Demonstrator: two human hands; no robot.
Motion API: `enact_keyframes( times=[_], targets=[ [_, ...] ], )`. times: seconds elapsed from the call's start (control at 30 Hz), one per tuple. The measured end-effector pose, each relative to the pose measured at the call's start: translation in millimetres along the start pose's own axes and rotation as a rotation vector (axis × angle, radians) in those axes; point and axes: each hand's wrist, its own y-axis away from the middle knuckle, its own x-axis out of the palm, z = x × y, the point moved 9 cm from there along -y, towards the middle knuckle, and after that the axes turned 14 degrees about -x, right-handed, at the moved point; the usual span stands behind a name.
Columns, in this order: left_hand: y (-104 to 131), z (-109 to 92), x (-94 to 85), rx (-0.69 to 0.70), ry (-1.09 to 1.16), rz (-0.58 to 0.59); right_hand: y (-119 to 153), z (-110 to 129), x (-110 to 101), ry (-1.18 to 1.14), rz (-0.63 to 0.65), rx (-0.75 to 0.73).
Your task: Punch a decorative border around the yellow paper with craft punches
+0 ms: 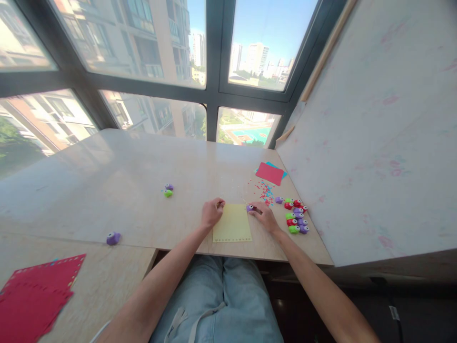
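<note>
A yellow sheet of paper (232,224) lies in front of me, with a row of small punched shapes along its near edge. My left hand (213,212) is closed, pinching the sheet at its far left corner. In my right hand (264,215) is a small purple craft punch (250,208), held between thumb and fingers at the sheet's far right corner. Whether the paper sits inside the punch's slot I cannot tell. Red and blue paper bits (266,192) are scattered just beyond my right hand.
Several purple, green and red punches (294,216) cluster at the right. Red and blue cards (270,173) lie behind them. Two punches (168,193) stand left of centre, and a purple one (113,238) is farther left. Red punched sheets (39,300) are at lower left. Windows and a wall (385,143) border the tabletop.
</note>
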Motion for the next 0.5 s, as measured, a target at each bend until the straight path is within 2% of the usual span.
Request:
enact_keyframes(
  times=[0.23,0.5],
  targets=[
    [0.8,-1.3,-1.8,0.021,0.013,-0.022,1.0,-0.5,1.6,0.015,0.007,-0.007],
    [0.9,3.4,-4.0,-0.014,0.152,-0.022,-4.7,-2.5,6.5,0.005,-0.005,0.023]
  ],
)
